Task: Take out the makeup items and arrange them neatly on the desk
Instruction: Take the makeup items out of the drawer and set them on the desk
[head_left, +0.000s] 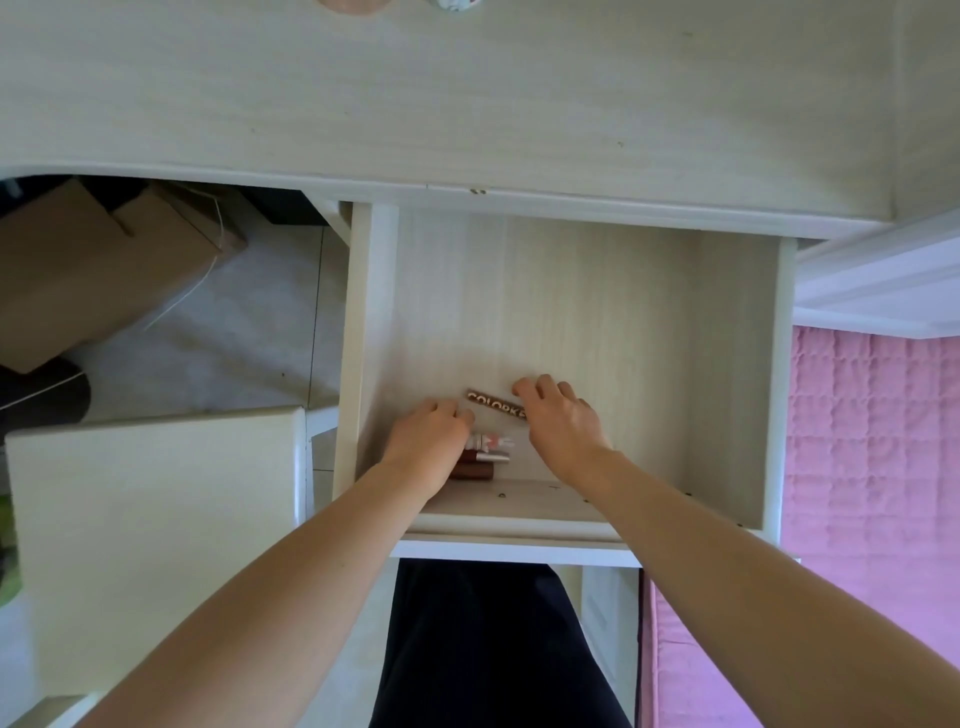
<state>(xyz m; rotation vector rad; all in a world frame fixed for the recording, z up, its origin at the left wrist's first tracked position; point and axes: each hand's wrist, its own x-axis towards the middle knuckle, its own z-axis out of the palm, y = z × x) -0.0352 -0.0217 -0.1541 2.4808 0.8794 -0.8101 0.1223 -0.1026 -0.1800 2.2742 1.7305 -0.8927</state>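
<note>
Hiding drawer (727, 332) makeup (488, 443): both hands (558, 423)

The single head-worn camera is looking steeply down from above the person's forearms into an open drawer (571, 312), sitting close over it. The desk top (467, 93) is filling the upper frame, while wide-angle bending is curving the edges; floor and a pink quilt (872, 415) are flanking the sides.

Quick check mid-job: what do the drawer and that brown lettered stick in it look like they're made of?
Drawer: pale wood-grain board, likely laminate, matte; fine straight grain lines and white edges. Brown lettered stick: probably plastic or printed card, slightly glossy with white letters; it cannot be told which. Both hands, left hand and right hand, are at it.
</note>
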